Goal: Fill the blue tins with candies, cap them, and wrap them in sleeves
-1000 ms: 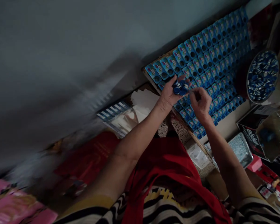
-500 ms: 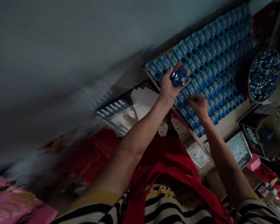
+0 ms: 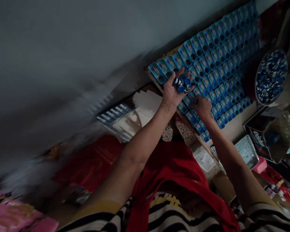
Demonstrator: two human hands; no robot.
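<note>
My left hand [image 3: 173, 90] is palm up over the near end of a board of blue cards [image 3: 217, 54], cupping several small blue round caps [image 3: 182, 84]. The cards lie in tight rows, each with a dark round hole. My right hand [image 3: 201, 105] is just right of the left one, fingers curled down and pressed onto the cards at the board's near rows. What its fingertips hold is hidden.
A round bowl [image 3: 270, 76] full of blue and white caps stands at the right. A black box [image 3: 257, 135] and a grey tray [image 3: 246, 151] lie near the board's right edge. White sheets and clear packets [image 3: 135, 112] lie left of my left wrist. Red cloth [image 3: 174, 167] covers my lap.
My right hand dropped from beside the caps in my left palm down onto the cards. My left hand shifted slightly up and left with the caps.
</note>
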